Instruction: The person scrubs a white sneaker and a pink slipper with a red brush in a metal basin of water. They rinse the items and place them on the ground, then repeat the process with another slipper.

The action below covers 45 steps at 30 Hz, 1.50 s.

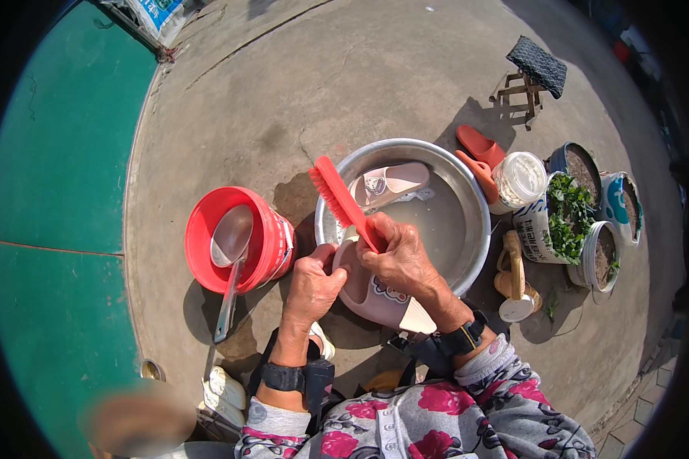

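My right hand (399, 252) grips the handle of a red scrubbing brush (340, 198), its bristles facing left. With my left hand (316, 281) I hold the edge of a pale pink slide slipper (373, 310), tilted over the near rim of a metal basin (482, 252). A cartoon patch shows on its strap, partly behind my right wrist. In the basin's cloudy water (445, 229), a matching slipper (410, 175) lies against the far-left wall, with a little foam beside it. I cannot tell whether the brush touches the held slipper.
Left of the basin stands a red bucket (194, 252) with a metal ladle (232, 235) in it. To the right are orange slippers (479, 146), a lidded plastic jar (519, 178), a yellowish jug (511, 264) and potted plants (568, 218). A folding stool (534, 69) stands farther back.
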### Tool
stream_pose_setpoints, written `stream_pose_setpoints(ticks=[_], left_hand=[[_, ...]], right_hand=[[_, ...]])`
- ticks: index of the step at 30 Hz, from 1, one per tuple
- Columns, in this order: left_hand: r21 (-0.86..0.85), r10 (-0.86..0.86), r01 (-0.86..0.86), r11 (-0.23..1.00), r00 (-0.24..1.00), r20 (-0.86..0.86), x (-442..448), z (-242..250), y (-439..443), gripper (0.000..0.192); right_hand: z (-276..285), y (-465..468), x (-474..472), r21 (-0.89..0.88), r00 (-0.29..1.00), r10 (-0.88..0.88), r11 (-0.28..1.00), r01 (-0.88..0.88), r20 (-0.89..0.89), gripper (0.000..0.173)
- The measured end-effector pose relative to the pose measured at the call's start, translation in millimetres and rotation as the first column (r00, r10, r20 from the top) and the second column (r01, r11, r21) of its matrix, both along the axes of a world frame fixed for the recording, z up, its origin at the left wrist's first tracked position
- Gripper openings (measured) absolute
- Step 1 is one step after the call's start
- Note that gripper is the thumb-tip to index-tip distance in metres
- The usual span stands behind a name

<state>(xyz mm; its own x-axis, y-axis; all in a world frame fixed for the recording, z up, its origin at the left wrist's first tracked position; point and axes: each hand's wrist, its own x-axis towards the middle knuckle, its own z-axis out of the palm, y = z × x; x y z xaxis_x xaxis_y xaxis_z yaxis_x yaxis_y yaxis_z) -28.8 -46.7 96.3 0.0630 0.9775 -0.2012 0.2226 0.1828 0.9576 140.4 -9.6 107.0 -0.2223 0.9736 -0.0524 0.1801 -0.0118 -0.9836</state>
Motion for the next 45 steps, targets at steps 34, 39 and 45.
stream_pose_setpoints(ticks=[34,39,45], left_hand=[[0.018,0.011,-0.011,1.000,0.999,-0.030,-0.7,2.6,-3.0,0.025],[-0.029,0.025,-0.024,0.999,0.998,0.049,-0.3,4.7,-2.2,0.028],[0.142,-0.034,0.047,0.989,0.995,-0.096,1.1,9.8,-1.5,0.027]], right_hand=[[-5.5,-1.9,-14.3,0.042,0.999,-0.053,0.998,0.053,-0.012,0.021],[-3.1,-4.2,-12.6,0.158,0.998,0.010,0.987,-0.019,0.057,0.023],[-10.1,-7.5,-22.3,0.301,0.995,-0.084,0.951,0.064,0.054,0.023]])
